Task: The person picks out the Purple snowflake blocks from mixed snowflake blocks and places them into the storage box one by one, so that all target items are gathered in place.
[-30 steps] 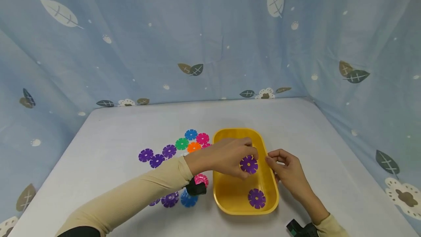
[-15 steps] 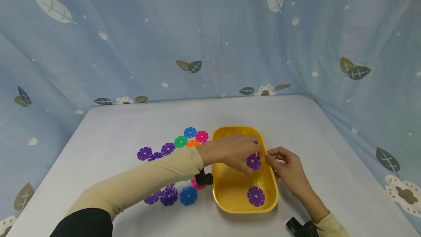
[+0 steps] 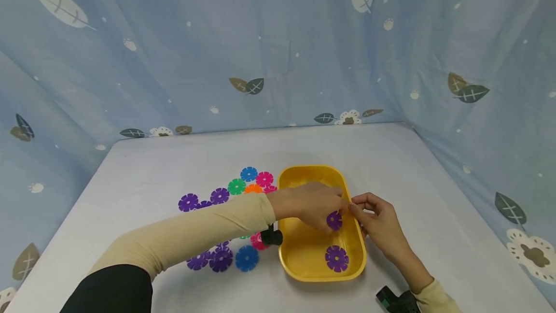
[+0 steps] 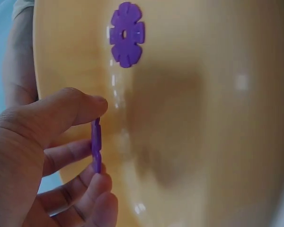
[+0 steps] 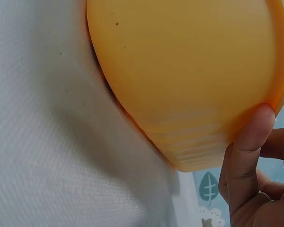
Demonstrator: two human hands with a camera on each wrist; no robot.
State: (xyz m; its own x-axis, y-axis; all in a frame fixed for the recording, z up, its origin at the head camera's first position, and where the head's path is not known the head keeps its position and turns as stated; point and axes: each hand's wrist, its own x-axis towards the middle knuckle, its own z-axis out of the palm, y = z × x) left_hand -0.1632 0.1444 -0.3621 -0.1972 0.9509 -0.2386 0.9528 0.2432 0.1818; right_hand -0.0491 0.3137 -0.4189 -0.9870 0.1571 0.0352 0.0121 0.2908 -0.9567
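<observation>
A yellow plastic basin (image 3: 306, 250) stands on the table. Inside it my left hand (image 3: 314, 205) pinches a purple flower-shaped disc (image 3: 334, 220) between thumb and fingers, close to the right wall. In the left wrist view that held disc (image 4: 97, 144) appears edge-on. Another purple flower disc (image 3: 336, 258) lies flat on the basin floor near the front right corner. Outside the basin, my right hand (image 3: 378, 221) grips the right rim. The right wrist view shows the thumb (image 5: 255, 130) against the basin's outer wall (image 5: 189, 71).
Left of the basin, several flower discs lie on the white table (image 3: 152, 168): purple (image 3: 188, 202), blue (image 3: 246, 258), green (image 3: 236, 186), orange and pink. My left forearm (image 3: 191, 233) crosses over and hides some. A patterned blue curtain (image 3: 278, 47) surrounds the table's back and sides.
With the purple disc in its fingers, my left hand has shifted right toward the basin's right wall. My right hand keeps its grip on the rim. The head view has tilted slightly.
</observation>
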